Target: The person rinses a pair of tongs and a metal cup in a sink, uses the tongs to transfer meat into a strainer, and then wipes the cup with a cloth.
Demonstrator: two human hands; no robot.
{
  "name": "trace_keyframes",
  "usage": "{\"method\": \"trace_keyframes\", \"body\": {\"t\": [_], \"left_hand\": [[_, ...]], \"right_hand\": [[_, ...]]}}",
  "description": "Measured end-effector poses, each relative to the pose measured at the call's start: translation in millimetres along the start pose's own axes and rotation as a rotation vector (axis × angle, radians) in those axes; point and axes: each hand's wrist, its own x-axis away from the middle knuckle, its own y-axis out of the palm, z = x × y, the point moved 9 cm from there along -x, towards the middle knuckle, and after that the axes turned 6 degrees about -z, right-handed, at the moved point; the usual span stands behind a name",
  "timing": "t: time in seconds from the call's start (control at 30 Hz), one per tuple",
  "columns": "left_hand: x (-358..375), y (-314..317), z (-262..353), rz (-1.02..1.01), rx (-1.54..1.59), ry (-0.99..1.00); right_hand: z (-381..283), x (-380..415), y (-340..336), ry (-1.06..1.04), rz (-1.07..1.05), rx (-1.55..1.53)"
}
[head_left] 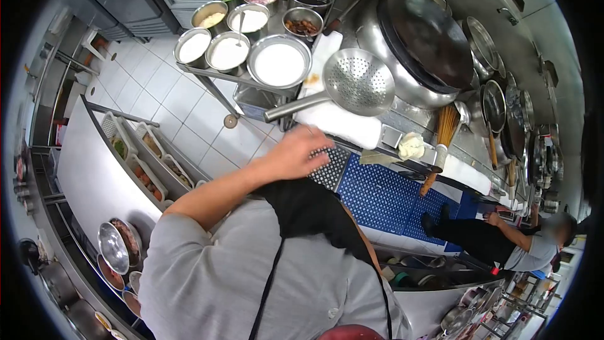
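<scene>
My left hand [305, 151] hangs in front of the black apron [308, 208], fingers apart and holding nothing. Just beyond it is the handle of a perforated metal strainer [358, 82], which rests over a folded white cloth [340, 123] at the stove edge. My right hand is hidden; only a sliver of that arm shows beside the apron. A dark wok [428, 38] sits on the steel range behind the strainer. Left of the strainer, a metal bowl of white powder or liquid [279, 61] stands among several tins of ingredients.
A bamboo brush [447, 127] and a crumpled pale cloth [411, 146] lie on the stove edge. Blue mats [377, 192] cover the floor below. Another person [503, 239] stands further right along the stoves. On the left, a steel counter [94, 164] holds trays and bowls.
</scene>
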Motion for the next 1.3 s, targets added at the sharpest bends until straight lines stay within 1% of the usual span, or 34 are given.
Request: {"method": "trace_keyframes", "body": {"t": [0.07,0.13,0.2,0.23,0.3,0.33,0.4,0.47,0.53,0.57,0.67,0.77,0.9,0.93,1.0,1.07,1.1,1.13,1.2,1.23,1.27,1.3], "left_hand": [[6.0,77.3,-42.3,-0.445,0.323,-0.065],[31.7,135.2,-97.0,-0.728,0.437,-0.295],[76.1,181.4,-169.3,-0.954,0.348,-0.552],[94.5,198.8,-198.9,-0.955,0.411,-0.482],[125.5,213.8,-261.5,-0.961,0.403,-0.569],[140.6,212.1,-287.3,-0.970,0.329,-0.723],[162.5,186.0,-313.6,-1.036,-0.032,-0.856],[176.8,157.8,-330.3,-1.047,-0.343,-0.813],[187.1,148.3,-359.8,-0.963,-0.361,-0.838],[184.1,144.5,-365.4,-0.934,-0.341,-0.822],[172.3,136.8,-384.7,-0.759,-0.314,-0.814],[148.6,143.7,-382.4,-0.739,-0.317,-0.710],[101.3,162.4,-335.3,-0.752,-0.292,-0.501],[92.3,165.4,-326.0,-0.719,-0.241,-0.467],[82.3,176.9,-317.2,-0.649,-0.141,-0.402],[78.5,178.9,-304.2,-0.665,-0.121,-0.431],[79.3,180.9,-302.7,-0.672,-0.110,-0.445],[80.4,179.8,-302.5,-0.676,-0.132,-0.435],[91.3,184.9,-312.4,-0.697,-0.171,-0.410],[96.5,176.5,-312.9,-0.645,-0.175,-0.419],[109.9,172.8,-326.8,-0.636,-0.202,-0.509],[125.6,168.9,-341.4,-0.623,-0.226,-0.601]], "right_hand": [[26.9,20.2,-1.2,0.107,0.048,0.126],[55.9,44.1,-6.4,0.212,0.101,0.235],[77.1,62.6,-14.1,0.281,0.159,0.293],[85.5,69.5,-18.4,0.309,0.186,0.314],[96.7,81.7,-25.3,0.357,0.237,0.339],[100.7,86.8,-28.4,0.376,0.263,0.346],[107.4,95.8,-32.0,0.402,0.312,0.361],[110.8,99.5,-34.3,0.416,0.359,0.362],[112.4,101.7,-34.7,0.429,0.393,0.362],[114.2,101.8,-34.0,0.433,0.410,0.362],[115.6,98.5,-33.6,0.436,0.443,0.361],[129.0,97.2,-25.1,0.452,0.466,0.380],[170.1,101.5,-20.5,0.471,0.496,0.424],[181.9,99.3,-19.4,0.468,0.500,0.445],[223.7,94.7,-22.3,0.450,0.513,0.504],[275.1,87.2,-30.8,0.410,0.538,0.565],[254.6,86.5,-32.1,0.375,0.563,0.606],[240.3,82.9,-45.7,0.371,0.541,0.572],[129.4,76.6,-58.3,0.346,0.489,0.516],[73.9,73.2,-60.3,0.320,0.453,0.494],[22.9,70.1,-60.8,0.291,0.405,0.481],[2.1,62.1,-60.0,0.231,0.329,0.465]]}}
